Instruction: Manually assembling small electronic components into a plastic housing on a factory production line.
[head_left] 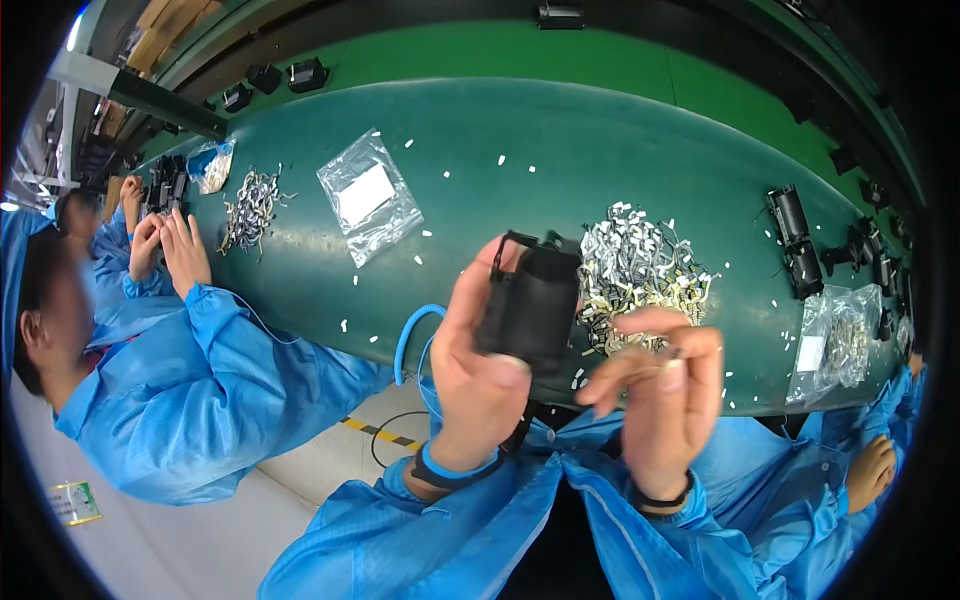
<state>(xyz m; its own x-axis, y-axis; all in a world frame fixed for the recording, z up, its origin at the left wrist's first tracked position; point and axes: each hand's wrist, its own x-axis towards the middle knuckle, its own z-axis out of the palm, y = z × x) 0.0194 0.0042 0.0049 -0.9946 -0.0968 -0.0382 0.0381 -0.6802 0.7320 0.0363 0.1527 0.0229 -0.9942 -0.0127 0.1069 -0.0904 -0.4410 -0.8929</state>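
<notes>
1. Three clear plastic bags lie on the green belt [560, 150]. The one at ten o'clock from the hands [368, 196] is flat and crinkled, with a white slip inside. A smaller bag at far nine o'clock [212, 165] has pale bits in it that I cannot make out. The bag at three o'clock [838, 342] holds a white slip and a heap of metal clips.
2. The black plastic housing [532, 300] is held up just above the near edge of the belt, at the middle of the view. It is matte, boxy with a rounded face, and a thin frame stands up at its top.
3. The left hand [478, 370] is wrapped around the housing, thumb pressed on its lower front.
4. The right hand [662, 385] is just beside it at four o'clock, fingers curled close and pinched on a small metal piece that is too blurred to tell.
5. A loose pile of shiny silver and brass clips [640, 268] lies at one o'clock, behind the housing. White flecks dot the belt.
6. A neighbouring worker in a blue smock [200, 390] sits at nine o'clock, beside a second pile of clips [250, 208].
</notes>
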